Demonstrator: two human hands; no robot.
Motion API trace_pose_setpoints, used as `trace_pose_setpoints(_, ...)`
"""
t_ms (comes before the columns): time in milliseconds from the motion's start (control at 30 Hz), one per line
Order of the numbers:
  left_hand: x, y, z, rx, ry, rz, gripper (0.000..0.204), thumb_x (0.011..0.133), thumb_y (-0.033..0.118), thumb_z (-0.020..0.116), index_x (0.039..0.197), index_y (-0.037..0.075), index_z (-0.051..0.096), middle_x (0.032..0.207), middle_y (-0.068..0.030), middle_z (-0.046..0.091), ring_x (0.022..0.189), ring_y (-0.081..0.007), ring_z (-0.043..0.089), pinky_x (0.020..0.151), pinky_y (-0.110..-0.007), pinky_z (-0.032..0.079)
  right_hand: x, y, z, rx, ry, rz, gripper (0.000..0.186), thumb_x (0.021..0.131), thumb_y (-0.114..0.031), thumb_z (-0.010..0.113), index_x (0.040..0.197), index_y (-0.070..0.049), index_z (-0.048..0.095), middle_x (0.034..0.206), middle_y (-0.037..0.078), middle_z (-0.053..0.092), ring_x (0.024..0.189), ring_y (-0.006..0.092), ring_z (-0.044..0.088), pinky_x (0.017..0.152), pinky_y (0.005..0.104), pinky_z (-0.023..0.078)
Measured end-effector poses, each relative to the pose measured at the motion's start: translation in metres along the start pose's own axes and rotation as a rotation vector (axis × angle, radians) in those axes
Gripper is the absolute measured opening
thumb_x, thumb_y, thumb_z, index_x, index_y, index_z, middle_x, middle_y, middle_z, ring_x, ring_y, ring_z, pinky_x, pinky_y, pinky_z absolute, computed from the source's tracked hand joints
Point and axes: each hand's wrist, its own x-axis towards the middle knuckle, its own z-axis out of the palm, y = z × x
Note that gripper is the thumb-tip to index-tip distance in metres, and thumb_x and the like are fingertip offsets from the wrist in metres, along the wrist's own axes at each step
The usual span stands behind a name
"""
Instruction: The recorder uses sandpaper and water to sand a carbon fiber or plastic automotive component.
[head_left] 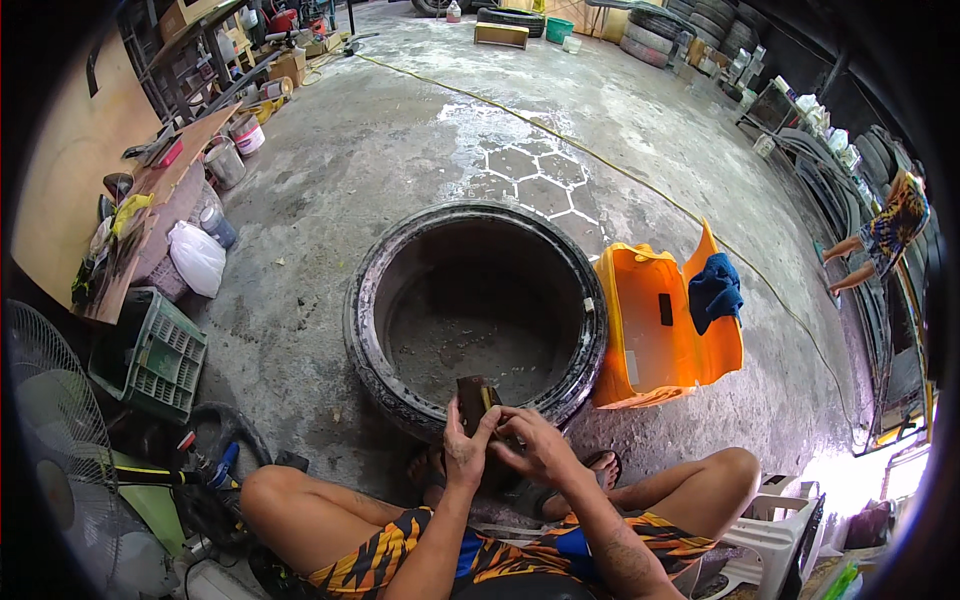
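Over the near rim of a large black ring [366, 300], like a tyre lying flat on the concrete floor, I hold a dark brown flat piece [468, 397] with a yellowish strip [486, 396] along it. What kind of thing it is I cannot make out. My left hand [464, 447] is closed around its lower left side, thumb toward the strip. The fingers of my right hand [538, 446] are bent and pinch at its lower right edge, partly hiding it. Inside the ring, the grey bottom is strewn with small light bits.
Right of the ring stands a cut-open orange plastic container [640, 330], a blue cloth [716, 292] over its flap. A green crate [160, 350] and fan [60, 420] are at left. A yellow hose [600, 158] crosses the floor. Another person [890, 225] is at far right.
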Motion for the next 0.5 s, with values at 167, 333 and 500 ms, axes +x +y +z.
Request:
trace_pose_setpoints(167,0.001,0.005,0.001,-0.216,0.028,-0.062,0.066,0.099,0.006,0.068,0.158,0.004,0.038,0.142,-0.0121,0.059,0.124,-0.0188,0.06,0.107,-0.032,0.047,-0.009,0.016,0.01,0.225,0.385,0.25,0.026,0.098,-0.023,0.073,0.111,0.0,0.07,0.112,0.013,0.074,0.106,0.0246,0.069,0.087,0.0353,0.055)
trace_pose_setpoints(333,-0.007,0.021,0.01,-0.39,-0.086,-0.124,0.07,0.099,0.002,0.065,0.161,0.004,0.033,0.142,-0.0118,0.06,0.124,-0.0182,0.061,0.108,-0.032,0.048,-0.003,0.025,0.015,0.728,0.412,0.72,0.044,0.109,-0.041,0.057,0.1,0.0,0.071,0.085,0.003,0.067,0.071,0.0094,0.06,0.067,0.0251,0.048)
trace_pose_setpoints(500,-0.01,0.026,0.014,-0.426,-0.133,-0.113,0.071,0.1,0.005,0.067,0.161,0.004,0.031,0.138,-0.0113,0.061,0.122,-0.0175,0.062,0.108,-0.032,0.049,0.005,0.015,0.026,0.643,0.442,0.57,0.033,0.105,-0.03,0.067,0.095,0.001,0.071,0.078,0.0,0.063,0.072,0.0063,0.054,0.065,0.0242,0.044)
